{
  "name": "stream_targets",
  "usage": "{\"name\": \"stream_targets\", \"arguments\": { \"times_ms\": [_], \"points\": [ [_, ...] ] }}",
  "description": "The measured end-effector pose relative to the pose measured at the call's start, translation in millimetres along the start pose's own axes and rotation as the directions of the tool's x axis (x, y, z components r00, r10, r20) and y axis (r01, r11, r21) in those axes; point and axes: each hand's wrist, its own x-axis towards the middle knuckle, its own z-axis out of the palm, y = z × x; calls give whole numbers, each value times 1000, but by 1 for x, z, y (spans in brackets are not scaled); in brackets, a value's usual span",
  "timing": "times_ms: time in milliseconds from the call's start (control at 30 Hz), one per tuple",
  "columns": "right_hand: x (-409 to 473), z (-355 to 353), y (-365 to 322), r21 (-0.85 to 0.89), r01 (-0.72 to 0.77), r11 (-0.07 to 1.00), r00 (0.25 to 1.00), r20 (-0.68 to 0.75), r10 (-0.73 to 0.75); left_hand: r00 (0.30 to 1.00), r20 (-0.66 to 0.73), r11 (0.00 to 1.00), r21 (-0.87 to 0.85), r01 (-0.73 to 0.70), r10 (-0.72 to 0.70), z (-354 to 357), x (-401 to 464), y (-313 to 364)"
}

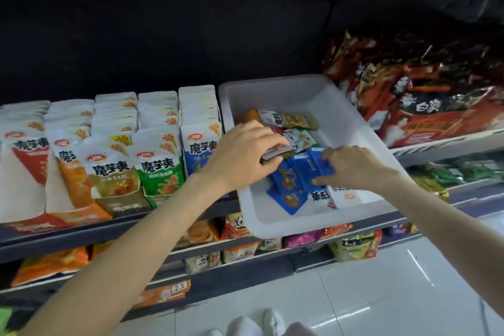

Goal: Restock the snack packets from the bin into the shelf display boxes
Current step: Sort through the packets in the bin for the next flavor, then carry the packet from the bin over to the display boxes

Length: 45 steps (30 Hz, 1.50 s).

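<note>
**In the bin: both hands on packets**

In the white bin point(275, 222) on the shelf, a fan of blue packets point(296, 176) lies flat on the floor of the bin, long axes running roughly from the near-left corner toward the far right, lower ends pointing at the near wall. Right hand point(354, 166) pinches the upper right edge of this fan, fingers curled over the blue foil. Left hand point(242, 153) grips a small stack of packets point(276, 152) edge-on, thumb under, fingers curled on top; stack's long axis runs left-right. More loose packets: green and yellow ones point(289, 118) toward the back, white ones point(343, 195) against the near right side. Far half of the bin floor is bare, so open room there; near wall overhangs the shelf edge. Just left of the bin, touching it, rows of upright white pouches point(158, 161) stand packed face-out. Right of the bin, large red bags point(425, 106) lean close to its rim. Lower shelves point(245, 267) hold more snacks; white floor tiles point(381, 294) below.
</note>
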Motion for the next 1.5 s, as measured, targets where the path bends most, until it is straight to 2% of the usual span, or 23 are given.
{"name": "stream_targets", "arguments": {
  "times_ms": [100,167,267,400,467,533,600,667,733,800,833,867,967,1067,1133,1167,1200,1267,1300,1400,1500],
  "points": [
    [1,5,0,-14,35,999,996,79,-33,993,119,996,92,-4,-7,13,29,-8],
    [0,6,4,9,74,997,992,103,-74,984,178,996,95,-4,-13,22,40,-11],
    [-7,-1,2,50,86,995,994,66,-89,973,227,996,75,-53,35,32,46,-7],
    [-24,-21,1,-95,-49,994,971,-239,25,981,179,997,-24,-76,79,35,51,6],
    [-38,-37,10,74,-85,994,923,-370,107,985,138,985,-153,-80,102,30,56,14],
    [-51,-51,20,277,64,959,843,-530,97,991,118,960,-278,-36,71,22,58,23],
    [-62,-66,28,441,264,858,766,-637,92,999,20,914,-403,48,-43,14,55,29],
    [-64,-77,34,546,354,760,737,-663,133,979,-46,837,-528,144,-197,6,45,29],
    [-61,-85,35,716,357,599,784,-579,225,951,-50,733,-649,202,-306,0,31,25],
    [-55,-89,26,886,349,305,881,-421,215,926,-51,628,-749,213,-375,-6,15,23],
    [-53,-89,18,912,341,227,910,-381,165,917,-59,604,-769,210,-394,-10,8,23],
    [-49,-89,9,910,350,221,920,-378,103,911,-68,602,-770,211,-406,-13,1,23],
    [-38,-95,-22,846,444,295,887,-462,-10,865,-132,620,-750,233,-485,-23,-19,20],
    [-22,-107,-44,755,545,364,813,-583,-7,697,-306,659,-684,313,-648,-31,-49,7],
    [-11,-115,-57,708,591,387,771,-637,-12,627,-432,743,-538,398,-648,-32,-74,-3],
    [-6,-119,-64,697,600,393,765,-643,-26,638,-475,794,-411,448,-606,-30,-88,-8],
    [0,-122,-71,686,600,412,765,-642,-46,677,-493,835,-257,487,-547,-27,-100,-12],
    [11,-126,-90,620,595,510,760,-642,-106,789,-443,872,32,488,-426,-16,-118,-19],
    [16,-126,-100,555,597,580,748,-646,-151,831,-388,872,120,474,-398,-10,-125,-21],
    [34,-122,-123,352,570,743,747,-599,-289,885,-288,868,238,437,-366,4,-133,-20],
    [49,-114,-139,237,519,821,788,-506,-352,905,-262,861,306,407,-335,9,-135,-19]
  ]
}}
